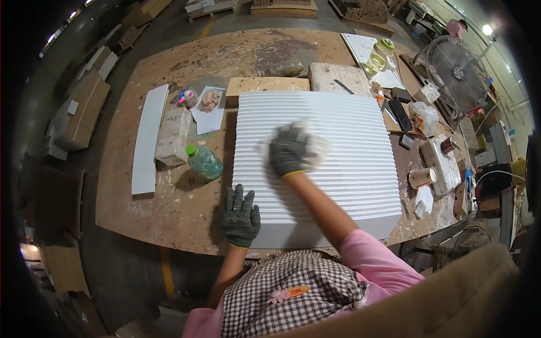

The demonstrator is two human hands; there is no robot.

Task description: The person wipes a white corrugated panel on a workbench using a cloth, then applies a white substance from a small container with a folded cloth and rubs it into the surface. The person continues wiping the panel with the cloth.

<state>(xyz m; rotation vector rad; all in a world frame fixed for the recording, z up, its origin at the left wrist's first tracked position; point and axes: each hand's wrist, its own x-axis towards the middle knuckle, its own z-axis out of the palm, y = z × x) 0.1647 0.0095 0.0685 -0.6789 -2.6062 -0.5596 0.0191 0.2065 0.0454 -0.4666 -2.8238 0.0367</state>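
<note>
A white panel [349,183] with narrow parallel ridges lies in front of me on a paint-stained worktable [152,222]. My right hand [288,150], in a dark grey knit glove, presses a crumpled white cloth [319,152] against the ridges near the panel's middle. Slight blur softens the cloth and that hand. At the panel's near left corner rests my left hand [242,218], gloved alike, its fingers stretched out and pointing away from me. It holds nothing.
To the left stand a green plastic bottle [205,162], a pale block [173,136] and a long white board [149,141]. A phone [399,116], a paper cup [422,178] and a large fan [456,73] are on the right. Another person [454,28] is far back.
</note>
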